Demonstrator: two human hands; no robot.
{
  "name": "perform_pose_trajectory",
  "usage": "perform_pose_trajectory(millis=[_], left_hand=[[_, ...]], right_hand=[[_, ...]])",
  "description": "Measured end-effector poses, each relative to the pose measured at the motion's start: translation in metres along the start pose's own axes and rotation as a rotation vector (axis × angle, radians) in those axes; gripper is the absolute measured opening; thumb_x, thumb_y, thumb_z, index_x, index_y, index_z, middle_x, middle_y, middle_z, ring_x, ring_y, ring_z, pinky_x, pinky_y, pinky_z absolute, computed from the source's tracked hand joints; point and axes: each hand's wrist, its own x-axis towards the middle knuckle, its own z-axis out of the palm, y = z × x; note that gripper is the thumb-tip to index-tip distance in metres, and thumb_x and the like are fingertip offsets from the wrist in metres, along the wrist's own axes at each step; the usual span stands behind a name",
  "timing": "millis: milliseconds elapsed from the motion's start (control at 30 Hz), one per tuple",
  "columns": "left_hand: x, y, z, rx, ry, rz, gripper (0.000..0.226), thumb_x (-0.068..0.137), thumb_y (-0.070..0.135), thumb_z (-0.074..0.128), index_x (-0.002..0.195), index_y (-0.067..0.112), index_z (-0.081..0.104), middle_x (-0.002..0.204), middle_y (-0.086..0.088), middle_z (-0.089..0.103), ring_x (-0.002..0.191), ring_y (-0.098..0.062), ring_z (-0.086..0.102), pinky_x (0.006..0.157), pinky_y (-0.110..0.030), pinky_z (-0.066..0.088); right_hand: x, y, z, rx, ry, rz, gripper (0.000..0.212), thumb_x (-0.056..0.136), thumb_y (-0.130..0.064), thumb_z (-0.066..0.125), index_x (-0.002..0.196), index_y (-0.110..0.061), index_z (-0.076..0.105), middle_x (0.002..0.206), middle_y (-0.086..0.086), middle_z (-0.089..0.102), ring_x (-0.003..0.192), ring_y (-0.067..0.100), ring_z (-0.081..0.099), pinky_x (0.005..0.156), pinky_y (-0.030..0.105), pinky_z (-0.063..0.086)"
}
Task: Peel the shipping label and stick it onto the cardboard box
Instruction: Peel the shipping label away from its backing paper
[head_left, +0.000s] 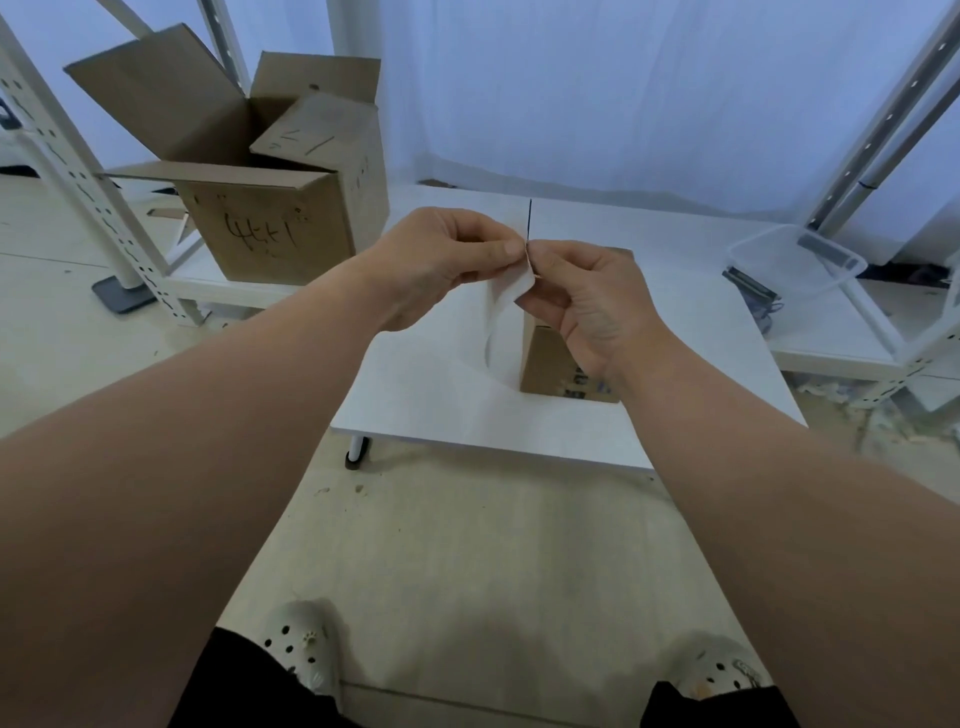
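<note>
Thin, limp white paper shipping label (506, 306), light and floppy, pinched at its top corner by the left hand (441, 260) and the right hand (582, 301) above the brown cardboard box (550, 364) mid-tabletop.

The right hand (582, 301) hides most of the cardboard box (550, 364) — its printing perhaps blue, unreadable.

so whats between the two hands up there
In the head view, the white shipping label is pinched between the left hand and right hand, its strip hanging down in front of the cardboard box.
</note>
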Motion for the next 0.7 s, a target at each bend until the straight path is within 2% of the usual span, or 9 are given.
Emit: perform_pose_trajectory(millis=[167, 333, 400, 500, 700], left_hand=[[0.003, -0.004, 0.001, 0.076, 0.026, -0.006, 0.008, 0.081, 0.016, 0.071, 0.081, 0.008, 0.066, 0.083, -0.003, 0.067, 0.083, -0.013, 0.064, 0.088, -0.023, 0.051], [0.002, -0.003, 0.003, 0.086, 0.02, -0.006, 0.006, 0.083, 0.012, 0.068, 0.079, 0.009, 0.065, 0.074, 0.003, 0.068, 0.076, -0.009, 0.064, 0.079, -0.018, 0.049], [0.002, -0.002, 0.003, 0.104, 0.016, -0.001, 0.004, 0.082, 0.012, 0.069, 0.08, 0.009, 0.066, 0.076, 0.001, 0.07, 0.078, -0.011, 0.066, 0.08, -0.019, 0.05], [0.003, -0.001, 0.004, 0.122, 0.017, -0.006, 0.004, 0.082, 0.011, 0.07, 0.082, 0.009, 0.067, 0.079, -0.002, 0.069, 0.079, -0.012, 0.065, 0.081, -0.02, 0.05], [0.003, 0.001, 0.007, 0.159, 0.052, 0.008, 0.004, 0.081, 0.011, 0.071, 0.081, 0.012, 0.067, 0.078, 0.0, 0.068, 0.075, -0.008, 0.064, 0.076, -0.016, 0.048]], right_hand=[[0.002, 0.004, 0.001, 0.069, -0.008, 0.034, 0.013, 0.089, -0.001, 0.061, 0.095, 0.01, 0.063, 0.09, 0.017, 0.07, 0.081, 0.026, 0.071, 0.08, 0.032, 0.059], [0.002, 0.004, 0.0, 0.124, -0.016, 0.056, 0.015, 0.09, -0.013, 0.063, 0.085, 0.001, 0.068, 0.086, 0.014, 0.072, 0.087, 0.027, 0.072, 0.086, 0.036, 0.058], [0.002, 0.004, -0.002, 0.124, -0.026, 0.059, 0.015, 0.09, -0.012, 0.063, 0.084, 0.0, 0.068, 0.087, 0.014, 0.073, 0.09, 0.028, 0.072, 0.086, 0.035, 0.058], [0.002, 0.003, -0.004, 0.149, -0.026, 0.075, 0.015, 0.091, -0.006, 0.06, 0.078, -0.001, 0.067, 0.079, 0.01, 0.074, 0.082, 0.025, 0.073, 0.084, 0.033, 0.058], [0.002, 0.0, -0.01, 0.233, -0.04, 0.093, 0.012, 0.092, -0.002, 0.056, 0.09, 0.004, 0.066, 0.083, 0.013, 0.074, 0.081, 0.023, 0.073, 0.077, 0.031, 0.06]])
